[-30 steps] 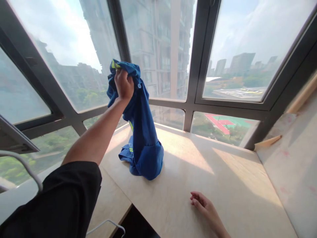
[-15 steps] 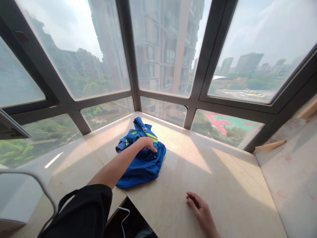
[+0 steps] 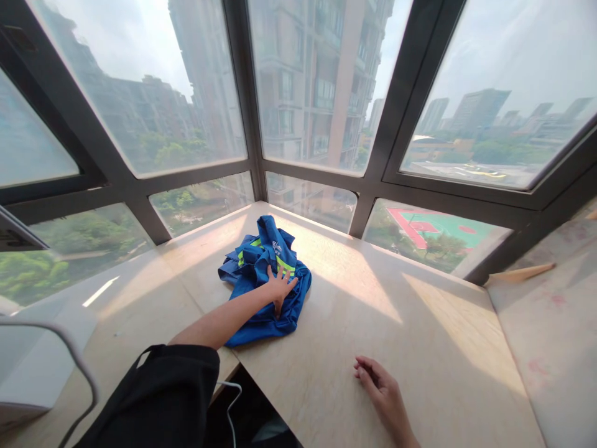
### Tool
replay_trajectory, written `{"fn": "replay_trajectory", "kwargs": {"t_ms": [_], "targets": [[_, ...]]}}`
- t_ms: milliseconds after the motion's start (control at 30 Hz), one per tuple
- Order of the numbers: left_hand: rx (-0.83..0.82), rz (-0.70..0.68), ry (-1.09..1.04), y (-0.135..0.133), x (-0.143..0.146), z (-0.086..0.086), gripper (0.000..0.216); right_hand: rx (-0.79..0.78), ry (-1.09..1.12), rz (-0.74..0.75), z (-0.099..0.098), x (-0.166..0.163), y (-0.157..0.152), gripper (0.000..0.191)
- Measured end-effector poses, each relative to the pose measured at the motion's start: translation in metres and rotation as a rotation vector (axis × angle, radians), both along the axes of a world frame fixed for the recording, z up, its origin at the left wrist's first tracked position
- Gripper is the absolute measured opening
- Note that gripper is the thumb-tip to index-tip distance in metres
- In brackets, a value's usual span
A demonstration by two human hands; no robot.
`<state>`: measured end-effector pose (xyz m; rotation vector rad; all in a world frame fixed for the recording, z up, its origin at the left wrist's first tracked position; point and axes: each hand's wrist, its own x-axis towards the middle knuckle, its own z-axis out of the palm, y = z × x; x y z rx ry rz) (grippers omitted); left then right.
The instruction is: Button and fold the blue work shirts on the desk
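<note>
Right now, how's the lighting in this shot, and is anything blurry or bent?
In the head view, bright sun patches lie on the tabletop near the windows; in the head view, buildings outside look hazy and pale; in the head view, window frames lean, probably wide-angle stretch; in the head view, the blue clothing shows clear stripes, but its white print is too small to read.
</note>
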<state>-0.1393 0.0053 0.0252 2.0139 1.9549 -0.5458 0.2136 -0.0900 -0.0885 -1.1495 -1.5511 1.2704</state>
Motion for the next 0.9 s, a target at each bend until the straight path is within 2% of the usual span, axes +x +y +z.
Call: {"fn": "replay_trajectory", "kwargs": {"t_ms": [67, 200, 333, 433, 567, 667, 733, 833, 900], "targets": [[0.046, -0.032, 0.02, -0.001, 0.004, -0.002, 0.091, -0.007, -0.002, -0.002, 0.001, 0.001, 0.0, 0.046], [0.131, -0.057, -0.027, -0.006, 0.012, 0.005, 0.039, -0.022, 0.013, -0.012, 0.001, 0.002, 0.001, 0.046], [0.228, -0.05, -0.053, -0.016, 0.012, 0.021, 0.032, -0.029, 0.033, -0.02, 0.001, 0.003, 0.001, 0.046], [0.421, -0.015, -0.046, -0.014, 0.003, 0.056, 0.032, -0.044, 0.043, -0.024, 0.002, 0.002, 0.001, 0.047], [0.608, 0.07, -0.005, 0.002, -0.026, 0.128, 0.044, -0.062, 0.045, -0.048, 0.007, 0.003, 0.001, 0.047], [0.878, 0.233, 0.063, 0.01, -0.054, 0.181, 0.043, -0.07, 0.049, -0.068, 0.01, 0.003, 0.001, 0.047], [1.024, 0.328, 0.119, 0.01, -0.071, 0.21, 0.037, -0.071, 0.048, -0.081, 0.01, 0.003, 0.001, 0.047], [1.158, 0.323, 0.18, 0.005, -0.09, 0.236, 0.036, -0.065, 0.046, -0.092, 0.011, 0.002, 0.001, 0.047], [1.191, 0.272, 0.213, 0.003, -0.097, 0.239, 0.038, -0.066, 0.048, -0.096, 0.011, 0.002, 0.001, 0.049]]}}
